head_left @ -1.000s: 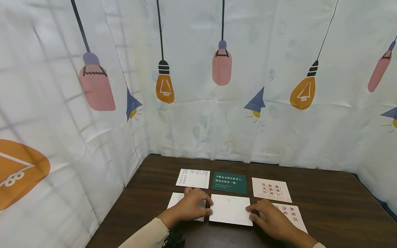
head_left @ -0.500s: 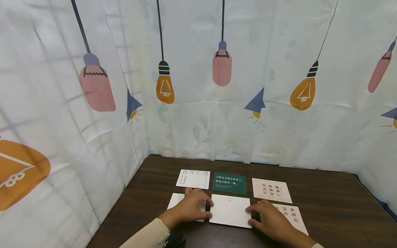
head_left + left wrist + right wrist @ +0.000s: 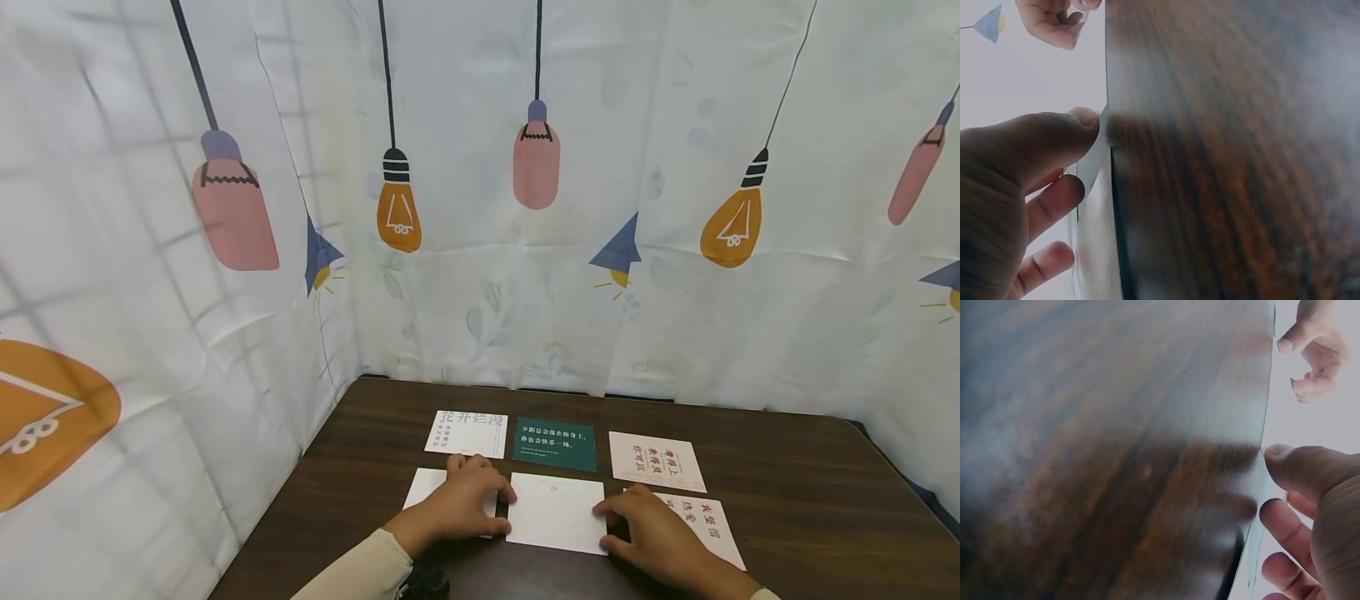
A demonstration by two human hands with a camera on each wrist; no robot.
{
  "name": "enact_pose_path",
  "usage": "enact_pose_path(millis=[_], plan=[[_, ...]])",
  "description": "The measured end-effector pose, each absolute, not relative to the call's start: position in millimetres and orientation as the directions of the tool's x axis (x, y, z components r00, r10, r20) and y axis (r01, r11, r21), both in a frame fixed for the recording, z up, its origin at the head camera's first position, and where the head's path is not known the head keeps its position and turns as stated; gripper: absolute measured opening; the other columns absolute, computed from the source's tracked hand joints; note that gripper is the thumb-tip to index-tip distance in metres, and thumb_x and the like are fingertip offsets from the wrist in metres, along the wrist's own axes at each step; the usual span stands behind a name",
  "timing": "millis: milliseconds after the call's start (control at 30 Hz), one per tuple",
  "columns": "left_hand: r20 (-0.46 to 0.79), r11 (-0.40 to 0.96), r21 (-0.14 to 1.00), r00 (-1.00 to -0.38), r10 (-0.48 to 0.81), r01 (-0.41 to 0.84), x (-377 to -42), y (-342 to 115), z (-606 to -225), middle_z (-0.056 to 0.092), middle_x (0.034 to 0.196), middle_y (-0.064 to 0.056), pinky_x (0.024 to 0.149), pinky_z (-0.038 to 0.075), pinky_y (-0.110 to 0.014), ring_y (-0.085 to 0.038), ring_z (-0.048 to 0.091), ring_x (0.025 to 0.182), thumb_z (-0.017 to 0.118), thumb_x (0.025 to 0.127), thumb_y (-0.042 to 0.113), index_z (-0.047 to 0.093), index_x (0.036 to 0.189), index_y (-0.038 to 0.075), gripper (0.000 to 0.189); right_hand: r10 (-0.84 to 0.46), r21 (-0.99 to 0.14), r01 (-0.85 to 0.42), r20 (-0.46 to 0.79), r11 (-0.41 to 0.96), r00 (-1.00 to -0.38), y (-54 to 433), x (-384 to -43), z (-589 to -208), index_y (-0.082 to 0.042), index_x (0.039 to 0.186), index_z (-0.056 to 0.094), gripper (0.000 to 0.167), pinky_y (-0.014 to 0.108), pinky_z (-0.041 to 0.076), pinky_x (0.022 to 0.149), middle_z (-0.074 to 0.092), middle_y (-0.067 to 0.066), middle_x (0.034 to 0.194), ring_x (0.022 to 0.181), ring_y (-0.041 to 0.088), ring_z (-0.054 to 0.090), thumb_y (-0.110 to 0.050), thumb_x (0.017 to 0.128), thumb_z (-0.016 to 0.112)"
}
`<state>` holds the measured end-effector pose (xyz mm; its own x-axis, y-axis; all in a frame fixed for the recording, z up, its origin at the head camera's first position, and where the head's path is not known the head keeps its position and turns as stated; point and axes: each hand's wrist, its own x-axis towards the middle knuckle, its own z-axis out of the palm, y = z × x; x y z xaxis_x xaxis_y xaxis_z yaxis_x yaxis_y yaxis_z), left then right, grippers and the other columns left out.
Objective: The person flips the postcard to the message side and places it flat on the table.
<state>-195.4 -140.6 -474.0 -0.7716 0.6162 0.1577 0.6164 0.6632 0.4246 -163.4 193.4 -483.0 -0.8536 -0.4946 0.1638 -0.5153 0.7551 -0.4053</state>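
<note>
- Framing the blank white card [image 3: 557, 512], your left hand [image 3: 463, 497] sits at its left edge and your right hand [image 3: 660, 529] at its right edge, so the card lies directly between them.
- Your left hand is partly open: thumb and forefinger stand apart, slightly bent, their tips at the card's side edge.
- Your right hand mirrors it, with thumb and forefinger spread and their tips at the opposite edge; neither hand wraps round the card.
- Both wrist views show a gap between your thumb and your other fingers; how firmly the tips press, you cannot tell from these angles.
- The blank white card looks flat at the near side of the brown table [image 3: 810, 467], with a tiny mark near its far edge.
- Your left hand reaches across a second white card [image 3: 425, 486], hiding much of it; whether you touch that one is unclear.
- Your right hand covers part of a pale pink card [image 3: 708, 523] with red characters.
- Beyond your hands lies a row of three: a white printed card [image 3: 467, 433], a green card [image 3: 554, 444] just behind the blank one, and another pink card [image 3: 658, 461] on the right.
- A patterned curtain [image 3: 480, 308] hangs behind the table.
</note>
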Motion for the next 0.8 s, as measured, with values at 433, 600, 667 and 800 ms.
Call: enact_pose_path(millis=[433, 600, 667, 800], plan=[[0.140, 0.693, 0.389, -0.783, 0.607, 0.607, -197.6, -138.9, -475.0, 0.062, 0.094, 0.026, 0.089, 0.022, -0.050, -0.005, 0.045, 0.100, 0.090, 0.078, 0.037, 0.077, 0.102, 0.031, 0.028, -0.496, -0.404, -0.511, 0.150, 0.759, -0.855, 194.1, -165.3, -485.7, -0.026, 0.108, 0.076, 0.029, 0.028, 0.047, 0.073, 0.051, -0.027, 0.085, 0.085, 0.000, 0.045, -0.033, 0.082, 0.086], [0.143, 0.692, 0.382, -0.778, 0.611, 0.613, -198.0, -139.3, -475.8, 0.061, 0.095, 0.026, 0.089, 0.023, -0.049, -0.004, 0.046, 0.099, 0.090, 0.078, 0.037, 0.077, 0.102, 0.030, 0.028, -0.509, -0.403, -0.532, 0.172, 0.745, -0.843, 194.1, -164.9, -485.3, -0.024, 0.105, 0.077, 0.027, 0.029, 0.047, 0.072, 0.050, -0.026, 0.082, 0.083, 0.001, 0.044, -0.031, 0.081, 0.088], [0.147, 0.689, 0.382, -0.776, 0.613, 0.616, -197.6, -139.5, -475.0, 0.061, 0.096, 0.026, 0.089, 0.023, -0.049, -0.004, 0.046, 0.099, 0.090, 0.079, 0.036, 0.077, 0.103, 0.030, 0.028, -0.511, -0.402, -0.534, 0.172, 0.744, -0.842, 194.1, -164.8, -484.8, -0.024, 0.105, 0.077, 0.027, 0.029, 0.046, 0.072, 0.050, -0.026, 0.081, 0.083, 0.001, 0.044, -0.031, 0.081, 0.087], [0.169, 0.674, 0.386, -0.766, 0.620, 0.630, -196.6, -138.7, -473.1, 0.062, 0.097, 0.025, 0.089, 0.023, -0.049, -0.004, 0.047, 0.101, 0.088, 0.081, 0.034, 0.076, 0.104, 0.029, 0.027, -0.510, -0.390, -0.535, 0.176, 0.750, -0.842, 195.7, -164.5, -483.6, -0.023, 0.106, 0.076, 0.028, 0.030, 0.047, 0.074, 0.050, -0.026, 0.082, 0.085, 0.001, 0.045, -0.033, 0.082, 0.087]])
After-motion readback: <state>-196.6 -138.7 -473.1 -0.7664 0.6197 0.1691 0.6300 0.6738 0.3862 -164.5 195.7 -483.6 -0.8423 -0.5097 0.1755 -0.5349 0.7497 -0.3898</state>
